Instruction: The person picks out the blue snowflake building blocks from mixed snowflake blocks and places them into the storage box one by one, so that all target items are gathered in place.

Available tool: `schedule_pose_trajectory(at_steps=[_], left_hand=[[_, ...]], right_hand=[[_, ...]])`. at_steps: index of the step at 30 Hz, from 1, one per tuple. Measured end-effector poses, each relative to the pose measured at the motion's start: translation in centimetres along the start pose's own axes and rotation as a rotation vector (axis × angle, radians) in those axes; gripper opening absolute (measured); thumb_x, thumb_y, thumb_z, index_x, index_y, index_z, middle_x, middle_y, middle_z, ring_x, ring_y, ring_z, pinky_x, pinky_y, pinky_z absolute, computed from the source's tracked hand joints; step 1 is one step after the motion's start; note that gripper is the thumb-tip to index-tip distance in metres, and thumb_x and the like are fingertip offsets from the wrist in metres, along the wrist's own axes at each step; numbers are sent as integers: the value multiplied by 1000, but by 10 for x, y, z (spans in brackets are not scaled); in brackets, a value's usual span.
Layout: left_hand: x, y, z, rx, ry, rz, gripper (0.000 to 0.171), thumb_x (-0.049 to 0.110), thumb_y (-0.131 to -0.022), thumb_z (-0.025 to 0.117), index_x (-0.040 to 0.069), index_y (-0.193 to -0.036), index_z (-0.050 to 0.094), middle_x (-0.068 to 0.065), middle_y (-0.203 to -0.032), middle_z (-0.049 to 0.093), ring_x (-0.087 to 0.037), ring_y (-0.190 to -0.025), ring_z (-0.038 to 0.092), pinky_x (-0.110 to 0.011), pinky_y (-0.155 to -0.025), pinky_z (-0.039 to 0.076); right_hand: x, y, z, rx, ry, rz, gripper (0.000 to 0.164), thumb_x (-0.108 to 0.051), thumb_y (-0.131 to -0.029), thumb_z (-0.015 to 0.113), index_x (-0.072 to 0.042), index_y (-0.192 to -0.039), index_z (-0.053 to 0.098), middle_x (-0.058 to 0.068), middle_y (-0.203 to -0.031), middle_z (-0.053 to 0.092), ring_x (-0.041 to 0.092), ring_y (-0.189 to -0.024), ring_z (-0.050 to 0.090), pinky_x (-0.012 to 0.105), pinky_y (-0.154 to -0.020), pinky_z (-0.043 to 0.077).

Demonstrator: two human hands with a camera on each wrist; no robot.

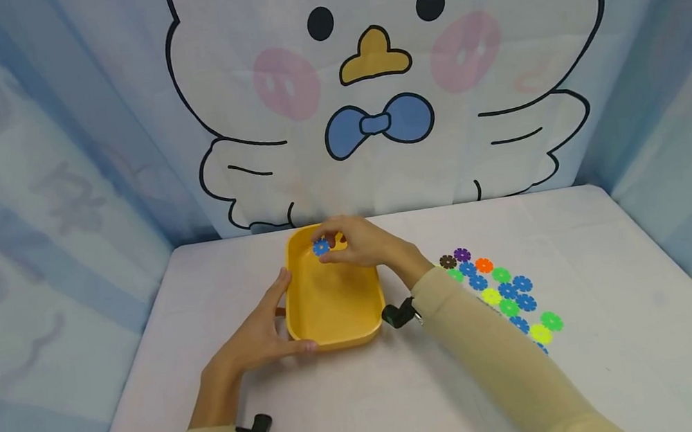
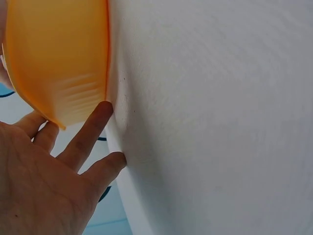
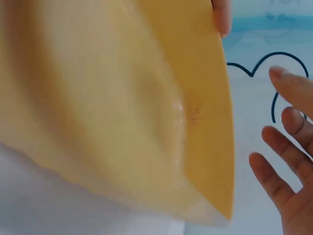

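My left hand (image 1: pixel 260 335) is at the left side of a yellow tray (image 1: pixel 336 307) on the table. Its fingers (image 2: pixel 90 132) lie along the tray's outer wall, and the thumb reaches the near corner. Over the tray's far left part is my right hand (image 1: pixel 354 239). In the head view, a blue flower-shaped plastic disc (image 1: pixel 320 247) shows in the gap between its thumb and index finger. The right wrist view has this hand's fingers (image 3: pixel 274 183) spread above the rim, with no disc seen among them. Whether the disc touches the fingertips is unclear.
Several flower-shaped discs in blue, green, yellow, orange, purple and brown lie on the table to the right of the tray, such as an orange disc (image 1: pixel 484 265). The right sleeve (image 1: pixel 490 348) covers part of them. A cartoon-printed curtain (image 1: pixel 380 178) hangs behind the table.
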State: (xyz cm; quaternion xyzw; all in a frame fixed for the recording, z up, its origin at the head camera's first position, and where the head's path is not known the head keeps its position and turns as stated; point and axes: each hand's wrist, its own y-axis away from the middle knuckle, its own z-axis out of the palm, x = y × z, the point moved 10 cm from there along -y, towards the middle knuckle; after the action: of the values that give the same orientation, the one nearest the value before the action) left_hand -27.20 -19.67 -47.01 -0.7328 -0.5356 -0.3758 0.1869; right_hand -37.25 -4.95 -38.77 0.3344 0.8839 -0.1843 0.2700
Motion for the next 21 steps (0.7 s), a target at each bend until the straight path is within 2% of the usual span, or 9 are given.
schedule_pose_trajectory(at_steps=[8, 13, 17, 21], left_hand=[[0, 1, 0, 4, 14, 29, 132, 58, -72, 89, 26, -167, 3, 1, -174, 1, -30, -133, 53, -50, -111, 48], [-1, 2, 3, 1, 35, 57, 131, 54, -73, 90, 22, -167, 4, -1, -174, 1, -30, -134, 52, -49, -112, 47], [0, 3, 3, 6, 39, 59, 130, 52, -74, 90, 22, -167, 3, -1, -174, 1, -31, -134, 52, -49, -112, 47], [2, 4, 0, 8, 26, 49, 131, 52, -74, 90, 22, -167, 3, 0, -174, 0, -30, -134, 53, -50, -114, 45]], right_hand=[[-16, -17, -8, 2, -76, -51, 39, -26, -97, 74, -8, -130, 68, 3, -117, 67, 22, -109, 61, 43, -98, 56], [-7, -26, 6, -21, -114, -3, 38, -26, -97, 74, -10, -130, 68, 5, -119, 64, 25, -113, 59, 42, -100, 55], [-2, -29, 16, -42, -85, 26, 37, -26, -96, 75, -12, -130, 68, 4, -120, 64, 24, -113, 57, 43, -105, 52], [2, -32, 18, -32, -69, 45, 37, -26, -96, 75, -12, -129, 68, 4, -122, 64, 22, -114, 59, 41, -105, 52]])
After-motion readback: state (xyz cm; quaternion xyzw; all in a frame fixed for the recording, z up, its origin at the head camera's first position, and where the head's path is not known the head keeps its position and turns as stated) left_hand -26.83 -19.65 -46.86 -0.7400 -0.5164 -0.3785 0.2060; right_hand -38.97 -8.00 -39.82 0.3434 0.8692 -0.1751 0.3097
